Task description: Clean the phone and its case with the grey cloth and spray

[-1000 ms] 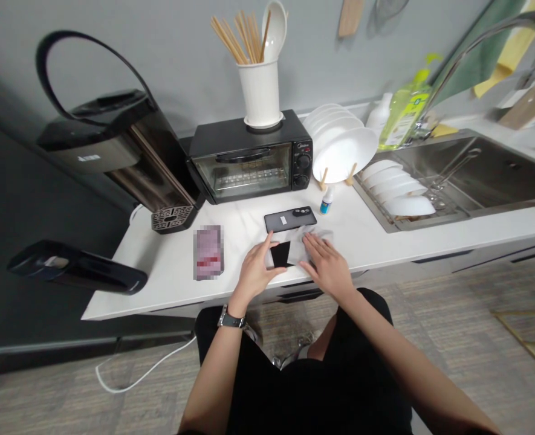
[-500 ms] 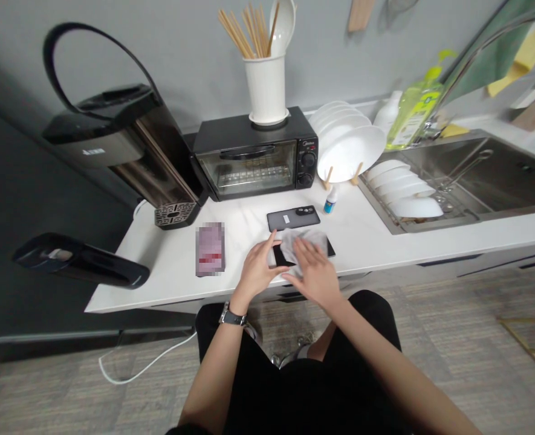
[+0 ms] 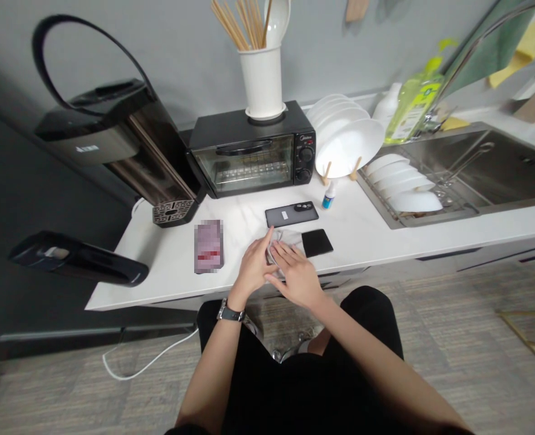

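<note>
A black phone (image 3: 318,243) lies flat near the counter's front edge, its left part under a light grey cloth (image 3: 289,237). My right hand (image 3: 294,275) presses on the cloth with its fingers stretched out. At the phone's left end, my left hand (image 3: 252,266) has thumb and fingers apart, close to the cloth and my right fingertips. Just behind lies a dark phone case (image 3: 291,214) with camera cutouts. A small white and blue bottle (image 3: 328,197) stands right of the case. To the left is a blurred-out purple item (image 3: 208,246).
Behind stand a toaster oven (image 3: 251,154), a utensil holder (image 3: 262,81) and plates (image 3: 349,148) in a rack. A water dispenser (image 3: 126,145) is at the left. The sink (image 3: 498,172) with bowls (image 3: 401,181) lies right.
My right hand and the cloth have slid left along the phone, so more of its right end shows. My left hand has barely moved. The view has shifted slightly.
</note>
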The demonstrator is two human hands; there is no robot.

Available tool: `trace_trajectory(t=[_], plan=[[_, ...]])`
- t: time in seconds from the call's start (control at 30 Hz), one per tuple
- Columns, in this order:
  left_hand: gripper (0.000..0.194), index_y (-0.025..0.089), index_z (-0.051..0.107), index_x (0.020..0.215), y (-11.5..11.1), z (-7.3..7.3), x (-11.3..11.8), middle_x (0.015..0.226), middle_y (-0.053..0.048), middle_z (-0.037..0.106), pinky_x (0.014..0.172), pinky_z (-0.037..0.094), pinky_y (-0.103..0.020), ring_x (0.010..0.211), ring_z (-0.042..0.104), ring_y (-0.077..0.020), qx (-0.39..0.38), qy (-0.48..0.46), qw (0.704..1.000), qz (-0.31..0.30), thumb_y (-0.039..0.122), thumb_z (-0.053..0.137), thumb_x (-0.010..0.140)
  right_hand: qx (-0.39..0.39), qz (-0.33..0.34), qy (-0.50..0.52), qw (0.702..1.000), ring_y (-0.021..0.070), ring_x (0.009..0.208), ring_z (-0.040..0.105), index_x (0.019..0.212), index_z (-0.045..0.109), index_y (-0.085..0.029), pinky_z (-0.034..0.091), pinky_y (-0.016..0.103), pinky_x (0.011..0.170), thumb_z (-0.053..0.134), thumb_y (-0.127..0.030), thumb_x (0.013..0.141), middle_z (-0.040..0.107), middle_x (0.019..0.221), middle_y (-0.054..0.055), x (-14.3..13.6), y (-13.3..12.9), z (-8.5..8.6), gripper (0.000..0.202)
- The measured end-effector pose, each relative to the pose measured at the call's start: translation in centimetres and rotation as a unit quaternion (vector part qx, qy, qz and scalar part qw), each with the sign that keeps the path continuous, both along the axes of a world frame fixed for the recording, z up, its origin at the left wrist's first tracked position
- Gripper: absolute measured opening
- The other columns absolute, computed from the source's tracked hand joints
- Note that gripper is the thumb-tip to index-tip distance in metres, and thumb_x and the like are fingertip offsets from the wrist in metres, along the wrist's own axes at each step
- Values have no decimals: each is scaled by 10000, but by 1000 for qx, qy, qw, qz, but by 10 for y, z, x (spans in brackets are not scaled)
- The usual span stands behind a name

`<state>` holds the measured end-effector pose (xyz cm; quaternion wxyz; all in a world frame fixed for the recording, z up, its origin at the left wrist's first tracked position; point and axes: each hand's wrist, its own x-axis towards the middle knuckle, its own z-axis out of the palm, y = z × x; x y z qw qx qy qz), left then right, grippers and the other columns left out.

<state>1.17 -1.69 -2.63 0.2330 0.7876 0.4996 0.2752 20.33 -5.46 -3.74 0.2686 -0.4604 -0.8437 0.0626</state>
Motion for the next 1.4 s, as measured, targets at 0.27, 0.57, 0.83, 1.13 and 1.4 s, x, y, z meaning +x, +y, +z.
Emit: trace_trajectory(t=[0.27, 0.57, 0.83, 1.13, 1.4], plan=[[1140, 341, 168, 1693, -1, -2, 1, 1451, -78, 663, 1178, 420, -489, 1338, 594, -303, 18, -29, 999, -16, 295, 892, 813, 11, -115, -14, 993, 361, 1496, 478, 1558, 493, -64, 393, 567, 1234, 500, -573, 1050, 505, 1595, 204, 31, 7, 1, 720], [1133, 329, 190, 1690, 0, 0, 2, 1445, -90, 664, 1165, 431, -494, 1329, 601, -307, 8, -20, 1000, -7, 289, 894, 803, 0, -63, -12, 998, 306, 1494, 492, 1572, 488, -139, 408, 524, 1233, 449, -545, 1080, 510, 1606, 144, 38, 2, 3, 639], [1003, 279, 247, 1682, 1, -1, 2, 1469, -128, 637, 1121, 468, -464, 1296, 616, -307, 3, 13, 1000, 10, 214, 802, 849, -6, 27, 16, 999, 309, 1490, 494, 1553, 506, -110, 370, 506, 1268, 570, -594, 1013, 535, 1584, 174, -2, -5, 1, 728], [1065, 305, 205, 1690, 2, -3, 2, 1431, -104, 674, 1160, 431, -497, 1315, 614, -304, 12, -7, 1000, -6, 215, 830, 832, -1, -42, 14, 999, 360, 1507, 464, 1565, 484, -84, 367, 555, 1256, 550, -646, 1002, 511, 1594, 208, 8, -5, 1, 798], [1092, 322, 189, 1688, 1, -1, 3, 1465, -84, 662, 1202, 391, -519, 1373, 582, -311, 11, -10, 1000, -11, 296, 865, 831, 0, -108, 10, 994, 340, 1493, 487, 1575, 483, -125, 402, 570, 1225, 457, -566, 1069, 520, 1595, 172, 37, 3, 0, 672]])
